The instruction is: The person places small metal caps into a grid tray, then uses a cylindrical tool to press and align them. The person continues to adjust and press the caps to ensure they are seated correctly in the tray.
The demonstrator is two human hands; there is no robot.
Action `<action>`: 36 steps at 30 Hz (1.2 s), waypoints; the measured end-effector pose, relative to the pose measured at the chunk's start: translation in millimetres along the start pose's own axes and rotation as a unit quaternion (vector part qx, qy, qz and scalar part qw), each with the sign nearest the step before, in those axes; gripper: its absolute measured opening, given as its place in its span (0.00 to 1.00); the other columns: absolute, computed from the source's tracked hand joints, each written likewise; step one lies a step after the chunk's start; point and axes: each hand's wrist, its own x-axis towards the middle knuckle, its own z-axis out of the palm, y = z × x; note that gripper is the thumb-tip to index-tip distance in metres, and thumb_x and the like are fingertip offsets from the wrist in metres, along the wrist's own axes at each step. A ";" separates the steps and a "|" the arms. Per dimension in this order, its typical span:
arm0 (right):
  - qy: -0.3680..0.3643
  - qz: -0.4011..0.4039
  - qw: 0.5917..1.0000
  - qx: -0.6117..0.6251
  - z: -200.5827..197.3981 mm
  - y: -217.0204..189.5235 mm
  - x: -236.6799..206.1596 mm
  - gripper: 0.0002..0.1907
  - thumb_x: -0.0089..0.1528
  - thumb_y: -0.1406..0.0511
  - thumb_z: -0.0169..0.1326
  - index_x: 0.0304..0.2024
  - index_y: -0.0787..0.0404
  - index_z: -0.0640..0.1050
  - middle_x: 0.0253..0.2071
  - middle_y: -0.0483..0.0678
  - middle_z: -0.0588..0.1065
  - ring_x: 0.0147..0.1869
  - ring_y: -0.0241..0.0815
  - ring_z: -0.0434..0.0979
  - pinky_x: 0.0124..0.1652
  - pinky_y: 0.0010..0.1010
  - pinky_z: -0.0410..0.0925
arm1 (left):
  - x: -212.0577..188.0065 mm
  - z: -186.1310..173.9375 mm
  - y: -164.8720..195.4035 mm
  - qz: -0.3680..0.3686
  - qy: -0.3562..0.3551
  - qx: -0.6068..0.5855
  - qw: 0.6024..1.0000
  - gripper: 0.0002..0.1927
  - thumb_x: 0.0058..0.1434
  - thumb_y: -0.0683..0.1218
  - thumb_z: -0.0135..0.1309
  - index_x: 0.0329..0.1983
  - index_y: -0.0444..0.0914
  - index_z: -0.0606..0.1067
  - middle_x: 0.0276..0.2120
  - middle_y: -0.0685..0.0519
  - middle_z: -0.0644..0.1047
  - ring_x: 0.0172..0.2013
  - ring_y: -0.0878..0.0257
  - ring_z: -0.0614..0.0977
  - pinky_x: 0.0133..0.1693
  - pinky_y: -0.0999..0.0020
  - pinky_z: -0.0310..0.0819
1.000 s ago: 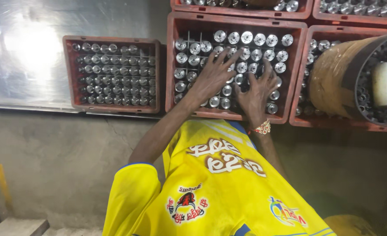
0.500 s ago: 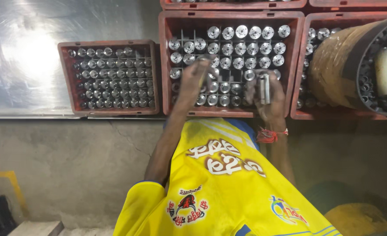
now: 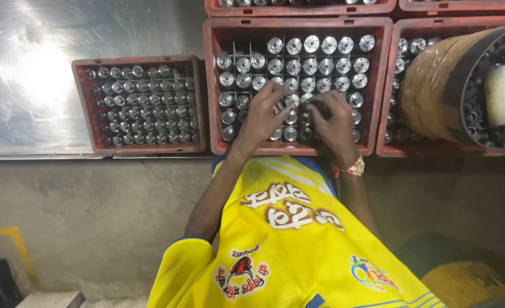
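Both hands work inside the middle red crate (image 3: 211,85), which sits at twelve o'clock from the person's yellow jersey (image 3: 287,239). The left hand (image 3: 265,114) lies with fingers spread and curled down over the upright metal cylinders (image 3: 309,63) in the crate's lower rows, fingertips touching their tops; whether its grip is closed on one cannot be told. The right hand (image 3: 333,117), with a beaded bracelet (image 3: 352,168) at the wrist, rests just beside it at three o'clock, fingers bent onto the same cluster of cylinders, its grip likewise hidden. The two hands nearly touch at the fingertips. At nine o'clock of this crate stands a smaller red crate (image 3: 81,102) filled with smaller metal parts on the shiny steel surface (image 3: 35,57). At three o'clock another crate holds a brown drum-like roll (image 3: 435,85).
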 end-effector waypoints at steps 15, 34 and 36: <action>0.040 0.045 0.937 -0.344 -5.5 39.3 -12.3 0.25 0.55 0.53 0.74 0.42 0.64 0.79 0.76 0.56 0.56 0.78 0.64 0.48 0.66 0.70 0.49 | 57.0 71.5 -11.1 0.244 -0.148 0.285 0.915 0.08 0.65 0.38 0.56 0.46 0.35 0.78 0.49 0.47 0.72 0.47 0.54 0.79 0.47 0.57 0.79; 0.008 -0.021 0.993 -0.112 -47.4 21.9 -13.5 0.19 0.55 0.73 0.68 0.47 0.63 0.77 0.42 0.54 0.77 0.47 0.52 0.80 0.45 0.39 0.72 | 28.0 59.4 -15.1 0.199 -0.093 0.210 0.953 0.30 0.51 0.43 0.64 0.60 0.37 0.73 0.57 0.45 0.72 0.46 0.51 0.83 0.44 0.60 0.84; 0.020 -0.052 0.993 -0.103 -52.4 16.0 -10.8 0.18 0.54 0.73 0.67 0.46 0.63 0.78 0.45 0.53 0.77 0.49 0.52 0.80 0.47 0.38 0.72 | 29.6 59.1 -9.8 0.203 -0.088 0.207 0.953 0.29 0.51 0.43 0.65 0.58 0.35 0.73 0.56 0.45 0.71 0.45 0.49 0.83 0.44 0.60 0.83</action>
